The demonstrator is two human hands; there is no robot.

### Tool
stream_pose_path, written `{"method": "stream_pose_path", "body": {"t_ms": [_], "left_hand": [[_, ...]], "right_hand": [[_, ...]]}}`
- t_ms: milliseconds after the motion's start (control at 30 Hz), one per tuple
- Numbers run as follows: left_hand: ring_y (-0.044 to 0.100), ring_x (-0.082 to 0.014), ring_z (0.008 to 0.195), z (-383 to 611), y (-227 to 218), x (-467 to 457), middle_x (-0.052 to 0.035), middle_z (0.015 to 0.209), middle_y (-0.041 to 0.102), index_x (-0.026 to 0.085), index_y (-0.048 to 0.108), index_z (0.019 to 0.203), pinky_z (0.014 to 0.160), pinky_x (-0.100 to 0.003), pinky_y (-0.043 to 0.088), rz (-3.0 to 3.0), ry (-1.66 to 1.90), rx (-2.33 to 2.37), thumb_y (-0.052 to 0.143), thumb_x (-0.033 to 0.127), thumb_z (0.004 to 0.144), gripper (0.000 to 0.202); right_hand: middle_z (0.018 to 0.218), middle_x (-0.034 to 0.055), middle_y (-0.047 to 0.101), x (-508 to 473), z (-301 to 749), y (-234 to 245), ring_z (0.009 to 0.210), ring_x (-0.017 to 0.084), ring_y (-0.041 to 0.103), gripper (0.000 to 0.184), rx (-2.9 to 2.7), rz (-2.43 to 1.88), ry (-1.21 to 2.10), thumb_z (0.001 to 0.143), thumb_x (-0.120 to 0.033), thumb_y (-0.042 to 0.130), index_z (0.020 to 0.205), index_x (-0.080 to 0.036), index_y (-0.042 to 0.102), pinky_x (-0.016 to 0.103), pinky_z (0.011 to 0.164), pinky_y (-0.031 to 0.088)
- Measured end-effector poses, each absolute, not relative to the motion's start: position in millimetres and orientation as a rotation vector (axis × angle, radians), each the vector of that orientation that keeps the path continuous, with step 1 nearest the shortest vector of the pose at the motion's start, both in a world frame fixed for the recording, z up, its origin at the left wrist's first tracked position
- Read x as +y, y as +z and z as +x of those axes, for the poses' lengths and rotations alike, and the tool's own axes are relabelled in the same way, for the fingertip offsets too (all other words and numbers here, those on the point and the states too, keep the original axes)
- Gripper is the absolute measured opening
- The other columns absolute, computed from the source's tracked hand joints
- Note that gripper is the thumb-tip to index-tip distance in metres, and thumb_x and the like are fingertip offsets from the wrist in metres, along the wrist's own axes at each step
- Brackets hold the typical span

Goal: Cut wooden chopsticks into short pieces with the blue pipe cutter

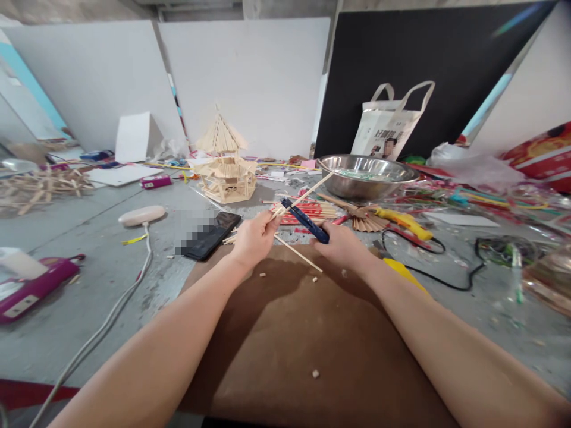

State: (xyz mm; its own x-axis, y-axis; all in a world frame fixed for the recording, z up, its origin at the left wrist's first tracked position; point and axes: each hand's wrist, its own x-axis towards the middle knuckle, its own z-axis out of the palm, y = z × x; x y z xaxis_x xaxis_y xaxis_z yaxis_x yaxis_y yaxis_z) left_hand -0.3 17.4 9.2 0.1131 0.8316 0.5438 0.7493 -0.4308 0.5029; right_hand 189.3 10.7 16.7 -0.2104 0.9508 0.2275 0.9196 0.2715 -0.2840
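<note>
Near the middle of the view, my left hand (255, 241) is closed on thin wooden sticks. One pale stick (312, 189) slants up and right from its fingertips, and another stick (298, 252) points down and right below it. My right hand (341, 244) grips a dark blue hand tool (306, 221) that looks like cutters. The tool's head is close beside the sticks at my left fingertips; whether its jaws touch them is unclear. Short cut bits of wood (314, 279) lie on the brown board (312, 333) under my hands.
Behind my hands are sticks in red wrapping (314, 211), a stick-built pavilion model (227, 169) and a steel bowl (368, 175). To the left are a phone (214, 235), a white corded device (141, 215) and a purple power strip (40, 288). A yellow glue gun (404, 223) lies right.
</note>
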Motion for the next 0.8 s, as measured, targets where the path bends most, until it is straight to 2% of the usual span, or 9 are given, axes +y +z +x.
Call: {"method": "stream_pose_path", "body": {"t_ms": [200, 467, 667, 800], "left_hand": [[0.026, -0.006, 0.05, 3.1, 11.1, 16.2, 0.0045, 0.05, 0.028, 0.015, 0.036, 0.055, 0.048, -0.018, 0.023, 2.191, 1.287, 1.441, 0.033, 0.038, 0.078, 0.032], [0.025, -0.0056, 0.05, 3.5, 8.9, 15.5, 0.0046, 0.051, 0.027, 0.014, 0.037, 0.056, 0.048, -0.018, 0.022, 2.151, 1.332, 1.346, 0.034, 0.039, 0.078, 0.033], [0.027, -0.0056, 0.053, 0.9, 7.5, 15.0, 0.0044, 0.053, 0.029, 0.014, 0.039, 0.058, 0.05, -0.018, 0.023, 2.176, 1.336, 1.335, 0.035, 0.036, 0.077, 0.03], [0.026, -0.0056, 0.052, 0.7, 7.3, 15.0, 0.0044, 0.053, 0.028, 0.014, 0.037, 0.057, 0.049, -0.018, 0.022, 2.161, 1.328, 1.328, 0.035, 0.037, 0.077, 0.031]], "right_hand": [[0.08, 0.0037, 0.061, 10.7, 191.1, 14.0, 0.071, 0.017, 0.055, 0.03, -2.204, -1.604, 0.146, 0.067, -0.026, 0.042, 0.094, -0.019, 0.052, 0.021, 0.059, 0.034], [0.077, 0.0025, 0.061, 12.6, 193.1, 9.1, 0.064, 0.016, 0.055, 0.033, -2.213, -1.568, 0.128, 0.067, -0.025, 0.042, 0.098, -0.02, 0.05, 0.021, 0.056, 0.035], [0.091, 0.0057, 0.06, 10.8, 192.8, 9.5, 0.078, 0.018, 0.055, 0.047, -2.218, -1.609, 0.081, 0.065, -0.022, 0.046, 0.112, -0.02, 0.043, 0.023, 0.066, 0.037], [0.095, 0.0065, 0.059, 10.0, 192.1, 10.0, 0.081, 0.019, 0.054, 0.048, -2.213, -1.609, 0.065, 0.066, -0.022, 0.046, 0.113, -0.019, 0.041, 0.023, 0.068, 0.037]]}}
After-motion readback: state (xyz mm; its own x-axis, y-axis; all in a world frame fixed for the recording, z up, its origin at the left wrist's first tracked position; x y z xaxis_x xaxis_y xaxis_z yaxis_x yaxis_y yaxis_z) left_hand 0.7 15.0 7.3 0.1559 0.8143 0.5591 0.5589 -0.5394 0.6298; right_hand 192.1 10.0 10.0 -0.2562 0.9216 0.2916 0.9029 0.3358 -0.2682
